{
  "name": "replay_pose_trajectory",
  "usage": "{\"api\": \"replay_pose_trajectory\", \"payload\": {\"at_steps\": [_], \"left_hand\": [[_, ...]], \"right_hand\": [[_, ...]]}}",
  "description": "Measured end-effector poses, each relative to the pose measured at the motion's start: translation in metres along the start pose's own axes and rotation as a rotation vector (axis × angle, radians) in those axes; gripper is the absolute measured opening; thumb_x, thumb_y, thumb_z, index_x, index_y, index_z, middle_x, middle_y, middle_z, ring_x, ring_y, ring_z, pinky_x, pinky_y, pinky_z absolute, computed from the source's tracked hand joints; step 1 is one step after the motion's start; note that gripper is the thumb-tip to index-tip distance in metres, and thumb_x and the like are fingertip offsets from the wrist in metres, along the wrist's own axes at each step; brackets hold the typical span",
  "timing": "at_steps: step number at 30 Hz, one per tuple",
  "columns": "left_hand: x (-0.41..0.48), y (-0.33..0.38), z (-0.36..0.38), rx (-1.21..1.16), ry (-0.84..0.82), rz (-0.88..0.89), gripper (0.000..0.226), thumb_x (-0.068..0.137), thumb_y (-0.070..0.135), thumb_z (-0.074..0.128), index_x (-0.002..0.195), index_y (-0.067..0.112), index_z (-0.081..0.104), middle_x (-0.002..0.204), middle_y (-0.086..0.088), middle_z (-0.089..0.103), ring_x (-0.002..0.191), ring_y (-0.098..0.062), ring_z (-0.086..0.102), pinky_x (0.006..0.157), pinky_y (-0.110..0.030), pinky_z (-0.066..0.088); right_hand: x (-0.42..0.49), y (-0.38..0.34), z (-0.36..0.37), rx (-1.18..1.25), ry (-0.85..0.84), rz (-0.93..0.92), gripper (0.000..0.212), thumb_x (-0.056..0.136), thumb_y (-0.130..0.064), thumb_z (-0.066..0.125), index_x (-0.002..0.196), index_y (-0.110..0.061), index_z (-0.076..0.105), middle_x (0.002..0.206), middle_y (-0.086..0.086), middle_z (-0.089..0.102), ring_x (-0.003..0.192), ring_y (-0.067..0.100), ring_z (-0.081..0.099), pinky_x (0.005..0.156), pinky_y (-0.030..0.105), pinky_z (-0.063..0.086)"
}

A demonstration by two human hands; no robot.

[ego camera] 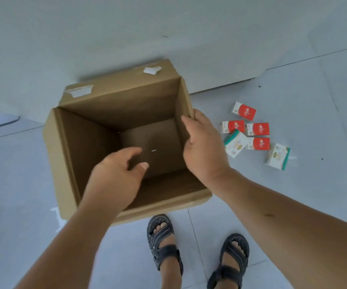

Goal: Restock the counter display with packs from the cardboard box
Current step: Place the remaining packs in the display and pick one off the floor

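Grey tile floor (22, 184) fills most of the frame. A white panel (168, 28) runs across the top.

Cardboard box (97, 113) sits centre frame on the floor, open end up, flaps folded outward. Brown bottom is visible, with one small white speck on it. The far flap lies against the base of the white panel.

Right hand (201, 142), centre-right: clamped on the top edge of the box's right wall, thumb on the inside face, the rest of the hand over the rim.

Left hand (114, 180), lower centre: over the box opening, fingers loosely curled, holding nothing, not touching the cardboard as far as I can tell. Slightly motion-blurred.

Black sandals (162, 240) at bottom centre, toes just short of the near box flap.

Packs (258, 128): six on the floor, right of the box and outside it, just past the right hand. Four red packs (243, 111) sit in a loose cluster. Two green-trimmed packs (277, 156) are white: one leans against the cluster, one lies slightly apart at lower right.

White tape scraps (78, 90) are stuck on the far flap, one near each end.
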State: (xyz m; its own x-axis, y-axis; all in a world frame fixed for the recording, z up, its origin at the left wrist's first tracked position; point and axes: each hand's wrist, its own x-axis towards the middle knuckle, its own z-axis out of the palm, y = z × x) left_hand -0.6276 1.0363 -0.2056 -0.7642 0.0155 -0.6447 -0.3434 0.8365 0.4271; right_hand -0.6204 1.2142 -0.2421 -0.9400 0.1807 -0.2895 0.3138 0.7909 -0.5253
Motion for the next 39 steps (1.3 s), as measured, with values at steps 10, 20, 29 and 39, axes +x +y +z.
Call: {"api": "replay_pose_trajectory", "payload": {"at_steps": [10,20,29,39], "left_hand": [[-0.009,-0.021,-0.014,-0.06,0.126,-0.138,0.027,0.073,0.059,0.061,0.094,0.073,0.052,0.111,0.009,0.066,0.107,-0.015,0.06,0.094,-0.05,0.05],[-0.053,0.11,0.063,-0.316,0.076,0.006,0.033,0.091,0.034,0.062,0.122,0.043,0.061,0.105,0.012,0.068,0.092,-0.009,0.064,0.071,-0.028,0.053],[-0.027,0.176,0.167,-0.283,-0.019,0.044,0.032,0.09,0.033,0.063,0.121,0.042,0.062,0.11,0.016,0.067,0.084,-0.003,0.061,0.063,-0.021,0.042],[0.07,0.17,0.308,-0.18,-0.092,0.081,0.031,0.093,0.033,0.061,0.122,0.043,0.061,0.113,0.013,0.065,0.054,-0.012,0.051,0.047,-0.022,0.04]], "right_hand": [[0.0,0.007,0.015,0.104,-0.041,-0.093,0.051,0.091,-0.006,0.056,0.14,-0.018,0.05,0.151,0.011,0.035,0.129,0.031,0.045,0.104,0.045,0.047],[-0.029,0.099,-0.046,0.191,-0.089,-0.113,0.045,0.091,-0.002,0.053,0.135,-0.011,0.056,0.147,0.017,0.042,0.13,0.035,0.047,0.106,0.039,0.042],[-0.044,0.267,-0.081,-0.049,-0.199,0.235,0.049,0.094,-0.015,0.052,0.142,-0.018,0.046,0.146,0.004,0.042,0.133,0.026,0.042,0.1,0.037,0.045],[-0.002,0.426,0.013,-0.197,-0.101,0.544,0.061,0.093,-0.026,0.057,0.148,-0.017,0.033,0.154,0.01,0.027,0.134,0.034,0.033,0.097,0.045,0.045]]}}
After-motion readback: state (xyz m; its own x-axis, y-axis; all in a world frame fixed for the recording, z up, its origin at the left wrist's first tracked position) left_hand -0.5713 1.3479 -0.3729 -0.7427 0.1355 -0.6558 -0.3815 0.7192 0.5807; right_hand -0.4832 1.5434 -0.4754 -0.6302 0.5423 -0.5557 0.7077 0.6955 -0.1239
